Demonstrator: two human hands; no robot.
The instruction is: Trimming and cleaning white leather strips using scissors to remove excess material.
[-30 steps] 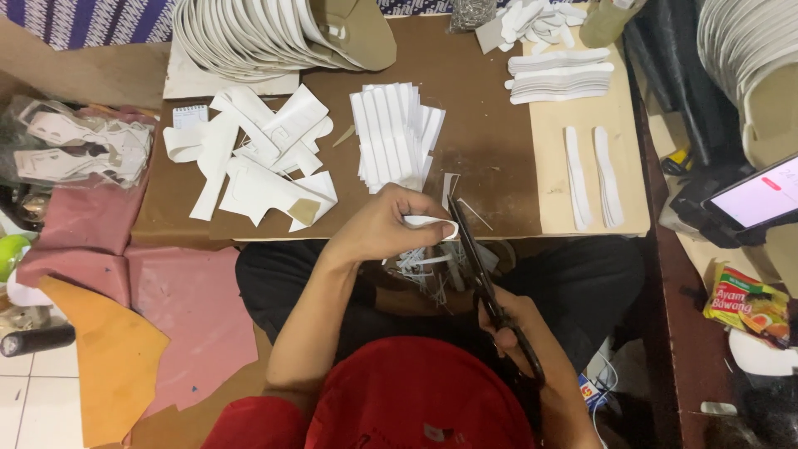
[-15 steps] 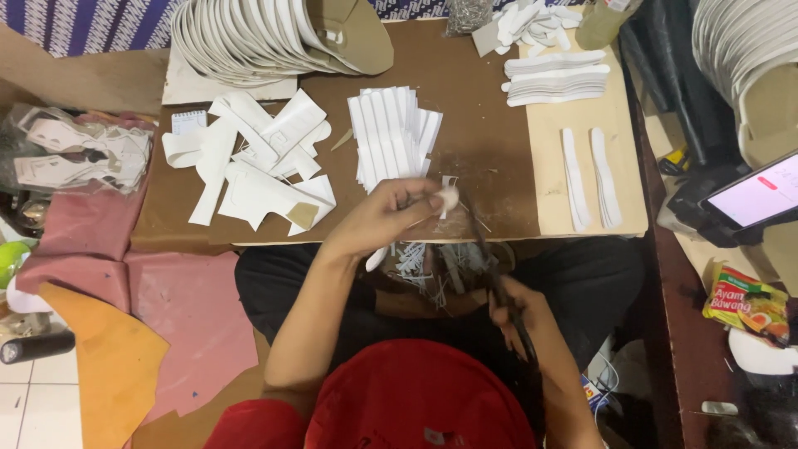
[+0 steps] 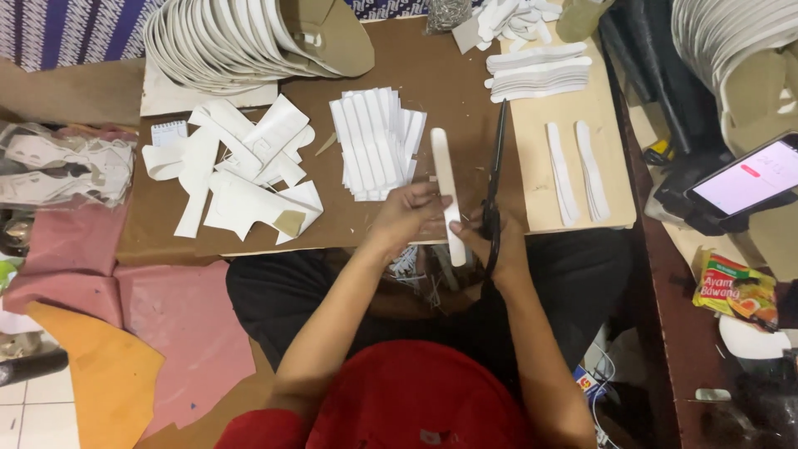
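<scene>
Left hand (image 3: 409, 214) pinches a long white strip (image 3: 445, 187), held lengthwise, reaching forward over the tabletop (image 3: 465, 83). Right hand (image 3: 497, 241) closed around black scissors (image 3: 495, 179), blades just right of the strip. Best kept taut, blades following its edge.

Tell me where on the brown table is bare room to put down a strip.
Bare brown table lies between the fanned stack of white soles and the pale board, above the pile of white strips. The left part is crowded with white offcuts. The near edge is taken by both hands, a strip and scissors.
</scene>
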